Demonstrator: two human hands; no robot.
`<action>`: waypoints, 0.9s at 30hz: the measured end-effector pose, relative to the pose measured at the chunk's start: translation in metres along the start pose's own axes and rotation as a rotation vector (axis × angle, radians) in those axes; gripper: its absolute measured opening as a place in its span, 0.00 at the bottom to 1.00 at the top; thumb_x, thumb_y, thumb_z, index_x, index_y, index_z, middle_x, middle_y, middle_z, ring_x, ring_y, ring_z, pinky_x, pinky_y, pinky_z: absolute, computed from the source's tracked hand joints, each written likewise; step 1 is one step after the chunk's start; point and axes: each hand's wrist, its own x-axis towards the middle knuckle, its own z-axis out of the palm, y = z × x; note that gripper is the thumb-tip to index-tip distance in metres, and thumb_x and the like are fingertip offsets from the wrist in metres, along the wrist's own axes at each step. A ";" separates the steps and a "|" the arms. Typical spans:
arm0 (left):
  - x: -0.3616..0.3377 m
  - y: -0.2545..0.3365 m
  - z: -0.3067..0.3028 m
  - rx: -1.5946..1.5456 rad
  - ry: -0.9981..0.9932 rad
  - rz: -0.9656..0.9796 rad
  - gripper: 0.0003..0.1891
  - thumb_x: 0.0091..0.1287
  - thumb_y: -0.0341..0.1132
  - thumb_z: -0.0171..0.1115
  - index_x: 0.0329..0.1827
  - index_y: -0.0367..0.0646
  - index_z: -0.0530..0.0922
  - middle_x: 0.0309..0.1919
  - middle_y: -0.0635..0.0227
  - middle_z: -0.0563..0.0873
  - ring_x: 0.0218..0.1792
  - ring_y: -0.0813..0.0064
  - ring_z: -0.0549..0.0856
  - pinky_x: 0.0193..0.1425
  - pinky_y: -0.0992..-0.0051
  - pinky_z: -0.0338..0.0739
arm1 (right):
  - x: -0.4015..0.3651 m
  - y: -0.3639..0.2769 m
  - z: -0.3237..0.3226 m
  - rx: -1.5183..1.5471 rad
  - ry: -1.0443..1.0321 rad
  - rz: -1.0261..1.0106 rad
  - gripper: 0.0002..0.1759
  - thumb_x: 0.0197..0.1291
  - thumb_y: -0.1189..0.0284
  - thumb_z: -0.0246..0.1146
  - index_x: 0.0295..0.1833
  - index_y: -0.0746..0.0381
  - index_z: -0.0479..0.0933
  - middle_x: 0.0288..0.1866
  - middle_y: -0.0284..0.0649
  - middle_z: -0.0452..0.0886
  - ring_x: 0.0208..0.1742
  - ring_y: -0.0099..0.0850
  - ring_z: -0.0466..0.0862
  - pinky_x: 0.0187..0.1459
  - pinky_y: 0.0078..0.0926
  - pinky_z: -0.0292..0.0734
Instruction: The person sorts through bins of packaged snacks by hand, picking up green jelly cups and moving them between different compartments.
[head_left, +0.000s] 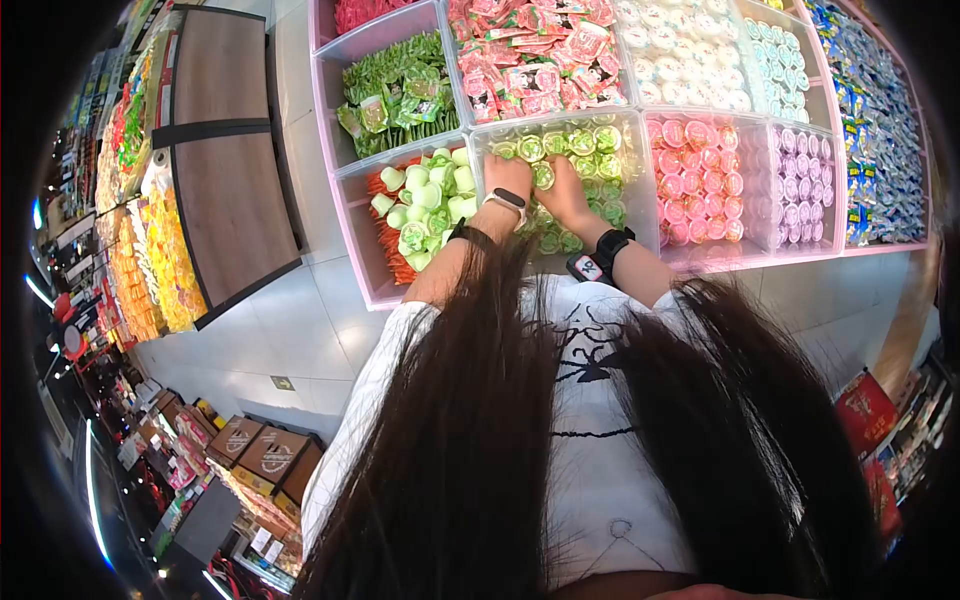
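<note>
My hands reach into a clear plastic bin (pixel 641 190) of small yellow-green jelly cups (pixel 606 140), lids up, some in rows. My left hand (pixel 508 176), with a band on its wrist, is over the bin's left part; its fingertips are hard to make out among the cups. My right hand (pixel 566 196), below a black smartwatch (pixel 588 267), has its fingers curled by one jelly cup (pixel 543 176) raised between the hands, and appears to grip it. Long dark hair hides part of my left forearm.
Left of the bin, a compartment holds pale green cups (pixel 430 195) tumbled over orange packets (pixel 390 240). Pink-orange cups (pixel 695 180) and purple cups (pixel 802 185) stand to the right. Green packets (pixel 400 95) and red-pink packets (pixel 535 55) lie behind. A wood-topped counter (pixel 235 200) stands left.
</note>
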 end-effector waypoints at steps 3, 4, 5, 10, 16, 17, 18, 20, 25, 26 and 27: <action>0.004 -0.002 0.004 -0.007 -0.015 -0.015 0.10 0.50 0.36 0.60 0.34 0.43 0.77 0.27 0.68 0.83 0.36 0.69 0.81 0.45 0.72 0.64 | 0.002 -0.003 0.003 0.063 -0.002 0.082 0.29 0.38 0.75 0.67 0.47 0.65 0.62 0.45 0.52 0.69 0.49 0.49 0.70 0.49 0.37 0.67; 0.004 -0.001 0.004 -0.017 -0.003 -0.028 0.10 0.50 0.36 0.60 0.34 0.43 0.77 0.27 0.68 0.83 0.36 0.69 0.81 0.45 0.72 0.64 | 0.002 -0.002 0.003 0.070 -0.001 0.078 0.28 0.37 0.75 0.67 0.46 0.65 0.63 0.44 0.52 0.69 0.48 0.49 0.70 0.48 0.38 0.67; 0.004 -0.001 0.005 -0.026 0.009 -0.040 0.10 0.50 0.36 0.60 0.34 0.42 0.77 0.27 0.68 0.83 0.36 0.69 0.81 0.46 0.72 0.63 | 0.002 -0.002 0.003 0.078 0.002 0.075 0.27 0.37 0.76 0.67 0.45 0.64 0.63 0.43 0.51 0.69 0.47 0.49 0.71 0.47 0.38 0.67; -0.007 -0.001 -0.016 -0.022 -0.025 -0.009 0.11 0.50 0.37 0.60 0.34 0.42 0.76 0.28 0.67 0.83 0.39 0.68 0.80 0.49 0.68 0.62 | 0.000 0.006 0.005 0.016 -0.001 -0.029 0.19 0.36 0.77 0.67 0.34 0.63 0.66 0.40 0.47 0.67 0.42 0.46 0.71 0.44 0.36 0.68; -0.058 -0.004 -0.041 -0.198 0.197 0.069 0.10 0.48 0.36 0.58 0.32 0.43 0.77 0.29 0.65 0.81 0.41 0.65 0.77 0.53 0.60 0.60 | -0.001 0.010 0.007 0.054 0.051 -0.103 0.15 0.34 0.79 0.67 0.29 0.63 0.67 0.37 0.45 0.67 0.39 0.43 0.72 0.39 0.34 0.69; -0.071 -0.012 -0.046 -0.259 0.299 0.102 0.08 0.48 0.35 0.57 0.31 0.44 0.77 0.28 0.66 0.81 0.41 0.65 0.77 0.53 0.59 0.60 | -0.001 0.011 0.007 0.062 0.067 -0.120 0.15 0.34 0.79 0.67 0.29 0.62 0.67 0.36 0.45 0.67 0.38 0.42 0.72 0.38 0.34 0.69; -0.082 -0.020 -0.052 -0.331 0.351 0.086 0.09 0.47 0.35 0.58 0.30 0.44 0.77 0.29 0.65 0.81 0.40 0.64 0.76 0.53 0.59 0.60 | -0.002 0.013 0.006 0.059 0.049 -0.101 0.14 0.34 0.79 0.66 0.28 0.62 0.67 0.35 0.45 0.68 0.36 0.41 0.73 0.37 0.33 0.69; -0.105 -0.042 -0.057 -0.476 0.453 0.049 0.10 0.44 0.35 0.60 0.29 0.43 0.75 0.29 0.65 0.80 0.39 0.63 0.76 0.52 0.59 0.60 | -0.003 0.010 0.003 0.054 0.007 -0.064 0.13 0.34 0.79 0.66 0.26 0.62 0.68 0.33 0.43 0.68 0.34 0.39 0.73 0.35 0.33 0.70; -0.145 -0.077 -0.021 -0.481 0.376 -0.222 0.12 0.45 0.36 0.63 0.33 0.43 0.76 0.32 0.63 0.80 0.41 0.63 0.75 0.52 0.61 0.59 | -0.002 0.009 0.002 -0.033 -0.097 0.025 0.10 0.36 0.76 0.66 0.23 0.61 0.70 0.29 0.41 0.69 0.31 0.37 0.74 0.33 0.33 0.70; -0.151 -0.081 -0.016 -0.480 0.362 -0.264 0.13 0.46 0.37 0.63 0.34 0.43 0.77 0.33 0.63 0.80 0.42 0.63 0.75 0.52 0.61 0.59 | -0.001 0.008 0.001 -0.050 -0.110 0.068 0.09 0.36 0.76 0.66 0.23 0.61 0.70 0.29 0.41 0.70 0.31 0.37 0.74 0.33 0.34 0.70; -0.156 -0.084 -0.011 -0.494 0.343 -0.299 0.13 0.46 0.37 0.63 0.34 0.42 0.77 0.33 0.63 0.80 0.42 0.63 0.75 0.52 0.61 0.59 | 0.001 0.007 0.000 -0.066 -0.117 0.048 0.09 0.36 0.76 0.66 0.23 0.61 0.70 0.29 0.41 0.70 0.31 0.37 0.74 0.33 0.34 0.70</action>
